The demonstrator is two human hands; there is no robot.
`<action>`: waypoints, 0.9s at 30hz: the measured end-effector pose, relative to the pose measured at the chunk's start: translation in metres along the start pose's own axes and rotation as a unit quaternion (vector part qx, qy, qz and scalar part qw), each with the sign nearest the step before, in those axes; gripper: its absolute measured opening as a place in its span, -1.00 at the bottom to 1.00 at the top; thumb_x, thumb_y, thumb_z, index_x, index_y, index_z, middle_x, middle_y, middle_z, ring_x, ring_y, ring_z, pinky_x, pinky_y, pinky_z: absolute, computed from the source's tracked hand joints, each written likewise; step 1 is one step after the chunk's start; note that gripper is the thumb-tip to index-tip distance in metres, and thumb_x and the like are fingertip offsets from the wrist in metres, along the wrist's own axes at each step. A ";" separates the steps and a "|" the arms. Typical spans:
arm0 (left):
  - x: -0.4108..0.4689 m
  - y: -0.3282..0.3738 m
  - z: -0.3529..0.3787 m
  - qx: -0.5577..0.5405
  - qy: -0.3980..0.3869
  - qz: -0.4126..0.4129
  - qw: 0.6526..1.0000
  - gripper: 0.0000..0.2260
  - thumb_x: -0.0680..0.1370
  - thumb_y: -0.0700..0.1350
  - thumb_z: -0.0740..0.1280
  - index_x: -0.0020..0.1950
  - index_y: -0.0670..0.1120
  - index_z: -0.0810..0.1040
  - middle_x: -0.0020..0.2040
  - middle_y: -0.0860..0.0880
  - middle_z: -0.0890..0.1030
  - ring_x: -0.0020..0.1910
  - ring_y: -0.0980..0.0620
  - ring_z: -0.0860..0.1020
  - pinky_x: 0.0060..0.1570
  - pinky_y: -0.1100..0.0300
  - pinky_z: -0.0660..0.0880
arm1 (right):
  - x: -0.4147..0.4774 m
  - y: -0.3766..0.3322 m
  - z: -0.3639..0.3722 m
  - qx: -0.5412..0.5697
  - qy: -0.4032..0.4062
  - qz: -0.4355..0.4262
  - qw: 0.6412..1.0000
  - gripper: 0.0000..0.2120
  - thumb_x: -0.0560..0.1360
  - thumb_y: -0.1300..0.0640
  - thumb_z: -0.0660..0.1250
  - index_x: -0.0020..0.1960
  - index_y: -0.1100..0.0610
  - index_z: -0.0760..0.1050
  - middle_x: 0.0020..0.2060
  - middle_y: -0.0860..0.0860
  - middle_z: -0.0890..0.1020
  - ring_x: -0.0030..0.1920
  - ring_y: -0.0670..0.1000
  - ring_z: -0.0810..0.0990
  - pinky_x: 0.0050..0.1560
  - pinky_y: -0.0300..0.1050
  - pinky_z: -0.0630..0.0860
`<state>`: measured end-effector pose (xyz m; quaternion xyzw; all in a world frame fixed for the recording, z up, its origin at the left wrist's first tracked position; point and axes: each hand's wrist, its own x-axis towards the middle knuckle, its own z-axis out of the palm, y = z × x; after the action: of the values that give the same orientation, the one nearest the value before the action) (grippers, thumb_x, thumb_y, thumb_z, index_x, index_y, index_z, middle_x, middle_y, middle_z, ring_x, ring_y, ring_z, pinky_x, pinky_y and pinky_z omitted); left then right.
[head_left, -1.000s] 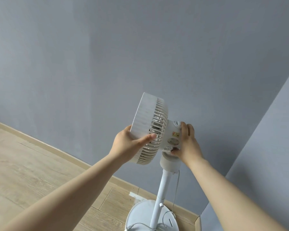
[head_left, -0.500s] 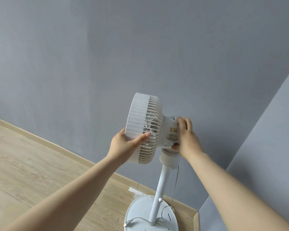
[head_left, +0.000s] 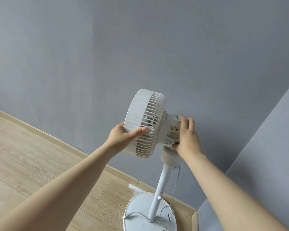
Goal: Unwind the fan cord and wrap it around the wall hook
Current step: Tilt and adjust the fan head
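A: Hands? Quick.
B: Left hand (head_left: 123, 137) grips the ribbed rim of the white plastic pedestal fan (head_left: 144, 122); thumb across the grille. Right hand (head_left: 187, 139) is clasped around the motor housing behind.
A: Cord?
B: Thin white cord (head_left: 174, 189) hangs beside the pole, then lies looped on the round white base (head_left: 140, 205), on the light wood-plank floor (head_left: 40, 164) near the grey wall (head_left: 140, 47).
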<state>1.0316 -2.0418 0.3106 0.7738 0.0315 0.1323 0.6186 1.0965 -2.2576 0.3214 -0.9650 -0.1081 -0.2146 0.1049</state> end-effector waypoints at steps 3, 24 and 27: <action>0.006 -0.002 -0.001 0.002 -0.009 0.002 1.000 -0.43 0.15 0.41 0.39 0.03 0.11 0.64 -0.06 0.18 0.71 0.00 0.24 0.62 0.00 0.26 0.51 | -0.002 0.000 0.001 0.004 0.012 0.005 1.000 -0.17 0.25 0.19 0.55 0.35 0.09 0.14 0.33 0.14 0.21 -0.05 0.30 0.57 -0.09 0.06 0.53; -0.023 -0.017 0.007 0.075 0.039 -0.079 0.993 -0.43 0.27 0.37 0.43 -0.46 -0.01 0.21 -0.54 0.13 0.27 -0.56 0.16 0.26 -0.51 0.25 0.17 | -0.015 0.001 -0.010 0.025 -0.025 0.028 0.999 0.02 0.36 0.04 0.52 0.56 0.05 -0.11 0.54 0.17 -0.13 0.32 0.30 0.35 0.22 0.06 0.43; -0.033 -0.028 -0.001 0.131 0.017 -0.145 0.981 -0.38 0.23 0.45 0.39 -0.35 -0.03 0.19 -0.41 0.04 0.26 -0.45 0.07 0.25 -0.47 0.17 0.17 | -0.024 -0.004 -0.011 0.058 -0.024 0.061 0.996 0.02 0.40 0.06 0.49 0.57 0.03 -0.18 0.55 0.16 -0.20 0.38 0.30 0.30 0.24 0.05 0.42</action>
<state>1.0024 -2.0412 0.2783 0.8330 0.1710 0.0491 0.5239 1.0701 -2.2609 0.3217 -0.9670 -0.0640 -0.1780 0.1708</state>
